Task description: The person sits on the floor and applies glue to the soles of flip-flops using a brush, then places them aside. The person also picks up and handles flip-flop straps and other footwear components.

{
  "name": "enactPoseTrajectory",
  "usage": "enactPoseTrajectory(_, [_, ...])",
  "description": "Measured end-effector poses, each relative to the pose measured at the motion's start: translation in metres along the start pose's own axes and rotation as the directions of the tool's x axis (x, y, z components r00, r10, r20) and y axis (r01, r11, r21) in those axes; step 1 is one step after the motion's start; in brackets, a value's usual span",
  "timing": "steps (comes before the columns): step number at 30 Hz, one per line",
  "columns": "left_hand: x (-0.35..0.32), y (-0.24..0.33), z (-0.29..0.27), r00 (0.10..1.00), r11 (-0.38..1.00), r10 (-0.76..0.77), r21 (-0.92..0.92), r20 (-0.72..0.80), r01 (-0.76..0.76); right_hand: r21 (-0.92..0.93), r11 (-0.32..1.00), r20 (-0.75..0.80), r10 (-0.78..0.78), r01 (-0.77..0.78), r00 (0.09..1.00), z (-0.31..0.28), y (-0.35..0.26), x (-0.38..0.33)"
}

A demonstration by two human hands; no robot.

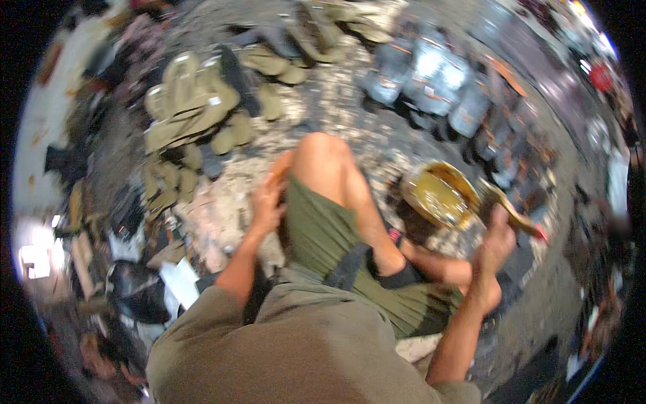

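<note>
Right of centre: brush (511, 214), yellow-smeared and glossy, pinched in the right hand (494, 244), long axis slanting from upper left to lower right, bristle end beside the round tin (441, 195) of shiny amber glue. Left of centre: left hand (268, 202), fingers curled, pressed against the bare raised knee (323, 158). Upper left: soft olive fabric pieces (188, 101) piled on speckled floor.

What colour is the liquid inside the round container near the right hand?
Yellowish-brown, glossy liquid in the round container; the head view shows it, beside the right hand.
</note>
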State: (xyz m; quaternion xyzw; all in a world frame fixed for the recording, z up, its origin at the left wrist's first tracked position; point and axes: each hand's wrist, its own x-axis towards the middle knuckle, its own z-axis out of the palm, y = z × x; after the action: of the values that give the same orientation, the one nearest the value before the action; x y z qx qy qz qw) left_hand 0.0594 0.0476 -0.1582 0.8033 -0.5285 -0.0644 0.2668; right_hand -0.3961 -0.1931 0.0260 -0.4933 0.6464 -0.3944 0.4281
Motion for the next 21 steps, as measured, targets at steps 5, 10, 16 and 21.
enactPoseTrajectory(5, [0.019, -0.017, -0.039, 0.935, 0.896, -0.336, -0.267, 0.118, 0.355, -0.327, 0.866, 0.277, -0.293, 0.377, 0.915, 0.046, 0.039, 0.031])
enactPoseTrajectory(10, [0.04, -0.028, -0.048, 0.951, 0.931, -0.299, -0.245, -0.081, 0.272, -0.598, 0.602, 0.319, -0.427, 0.529, 0.846, 0.053, 0.063, 0.042])
enactPoseTrajectory(16, [0.07, 0.027, -0.107, 0.931, 0.959, -0.243, -0.21, -0.273, 0.188, -0.144, 0.868, 0.135, -0.459, 0.475, 0.878, -0.014, 0.016, 0.026])
enactPoseTrajectory(21, [0.066, 0.115, -0.098, 0.989, 0.902, 0.106, -0.428, 0.103, -0.052, -0.747, 0.511, 0.158, -0.484, 0.425, 0.861, -0.09, 0.027, 0.031])
